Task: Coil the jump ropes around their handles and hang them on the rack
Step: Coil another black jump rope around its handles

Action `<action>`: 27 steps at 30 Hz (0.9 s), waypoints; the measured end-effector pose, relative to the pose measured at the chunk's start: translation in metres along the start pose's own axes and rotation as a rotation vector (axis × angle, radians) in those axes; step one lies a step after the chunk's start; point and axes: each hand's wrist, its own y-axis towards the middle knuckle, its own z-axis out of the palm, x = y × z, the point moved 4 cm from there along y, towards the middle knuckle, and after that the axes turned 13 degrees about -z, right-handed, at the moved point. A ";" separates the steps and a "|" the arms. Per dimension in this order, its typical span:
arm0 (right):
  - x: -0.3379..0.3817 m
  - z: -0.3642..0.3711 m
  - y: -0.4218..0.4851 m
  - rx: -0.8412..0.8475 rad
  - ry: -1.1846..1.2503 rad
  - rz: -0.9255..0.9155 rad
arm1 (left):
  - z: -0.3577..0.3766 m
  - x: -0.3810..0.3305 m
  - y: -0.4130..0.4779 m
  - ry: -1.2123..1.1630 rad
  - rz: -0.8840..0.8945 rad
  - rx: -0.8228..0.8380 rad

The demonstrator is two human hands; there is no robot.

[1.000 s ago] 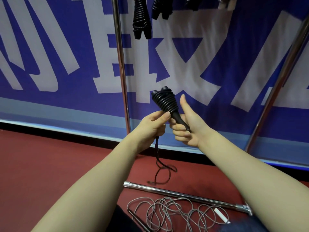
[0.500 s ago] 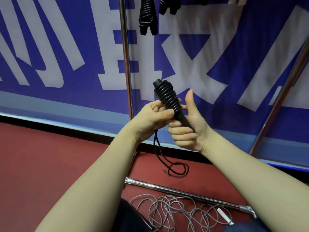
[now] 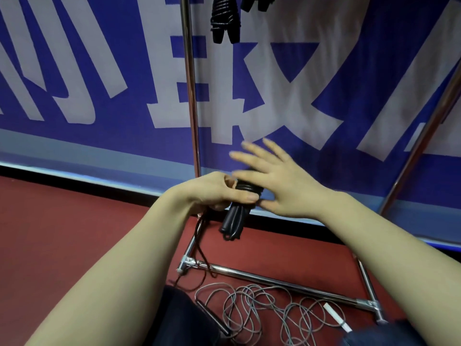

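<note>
Black cord is wound tight round the paired handles of the jump rope [image 3: 233, 221], and my left hand [image 3: 214, 193] grips that bundle just below the coil, thumb laid across the turns so they cannot slip. The handle ends point down at the floor [image 3: 74, 233]. My right hand [image 3: 282, 186] holds nothing: its fingers [image 3: 254, 161] are spread flat and blurred over the far end of the bundle, I judge to take the cord for another turn. An unwound tail [image 3: 199, 243] drops from my left fist to the floor beside the left corner joint of the rack [image 3: 190, 96], so the coiling is not finished.

No box or bin is in sight; the rack does the holding. Near its top, at the upper edge of view, black coiled ropes [image 3: 224, 21] hang with handles down, which is where this one should go. Just in front of the rack's bottom bar [image 3: 274, 279], a grey rope [image 3: 262, 310] lies loose in a tangle on the red floor, not yet wound.
</note>
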 end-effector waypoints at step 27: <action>-0.002 -0.010 -0.015 -0.520 1.269 0.855 | -0.011 -0.017 -0.006 -0.269 0.210 -0.179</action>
